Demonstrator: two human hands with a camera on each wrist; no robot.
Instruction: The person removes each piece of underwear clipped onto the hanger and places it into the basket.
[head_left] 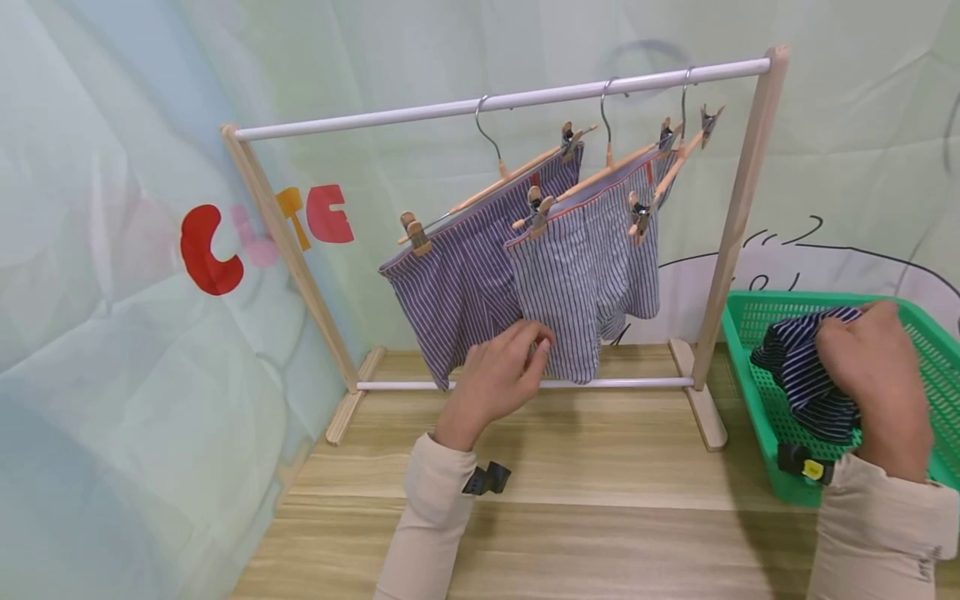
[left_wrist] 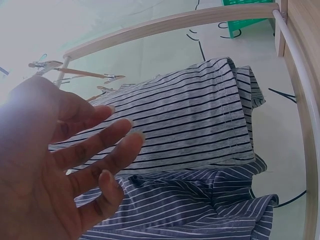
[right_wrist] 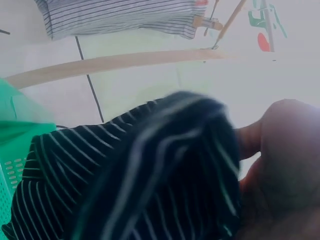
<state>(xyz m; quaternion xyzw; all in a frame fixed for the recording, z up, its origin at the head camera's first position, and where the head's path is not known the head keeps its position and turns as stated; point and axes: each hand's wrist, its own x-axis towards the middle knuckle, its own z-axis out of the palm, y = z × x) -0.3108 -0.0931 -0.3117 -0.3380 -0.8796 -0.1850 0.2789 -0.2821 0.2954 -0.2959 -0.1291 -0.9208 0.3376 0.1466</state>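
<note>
In the head view my right hand (head_left: pixel 877 358) grips a dark striped garment (head_left: pixel 806 375) over the green basket (head_left: pixel 768 454). The right wrist view shows the bunched navy cloth (right_wrist: pixel 115 170) with thin white stripes, partly blurred. My left hand (head_left: pixel 498 371) is in front of the hanging shorts, holding nothing; in the left wrist view its fingers (left_wrist: pixel 112 160) are loosely bent. Light grey striped shorts (head_left: pixel 581 275) hang clipped beside purple-blue striped shorts (head_left: pixel 472 267). A third hanger (head_left: pixel 667 183) hangs to their right with no garment visible in its front clip.
A wooden rack with a white top rail (head_left: pixel 420 114) stands on the wooden table (head_left: pixel 600 533). Its right post (head_left: pixel 738 217) rises between the hanging clothes and the basket. Behind is a pale cloth backdrop (head_left: pixel 135 400) with coloured letters.
</note>
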